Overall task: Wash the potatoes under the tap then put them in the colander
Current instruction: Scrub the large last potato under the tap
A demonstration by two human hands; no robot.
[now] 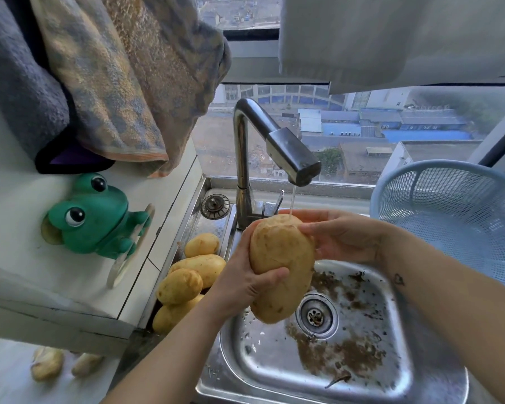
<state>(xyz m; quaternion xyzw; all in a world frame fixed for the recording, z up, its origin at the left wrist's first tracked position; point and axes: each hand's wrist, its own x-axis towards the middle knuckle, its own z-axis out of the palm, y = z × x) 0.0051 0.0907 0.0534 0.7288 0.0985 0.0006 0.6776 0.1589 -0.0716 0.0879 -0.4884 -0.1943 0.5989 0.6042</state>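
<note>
A large potato [282,266] is held over the sink [397,345], its top end under a thin stream of water from the tap [277,147]. It is gripped from the left by the left hand [245,284], thumb across its lower front; the right hand [341,237] is pressed against its upper right side. Four more potatoes [193,275] are piled on the sink's left ledge. The blue colander [455,211] is seen at right, tilted, with nothing in its visible part. Dirt is scattered around the drain [317,316].

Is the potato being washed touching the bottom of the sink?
Apart. The head view shows both hands, left hand and right hand, holding the potato up above the sink basin.
</note>
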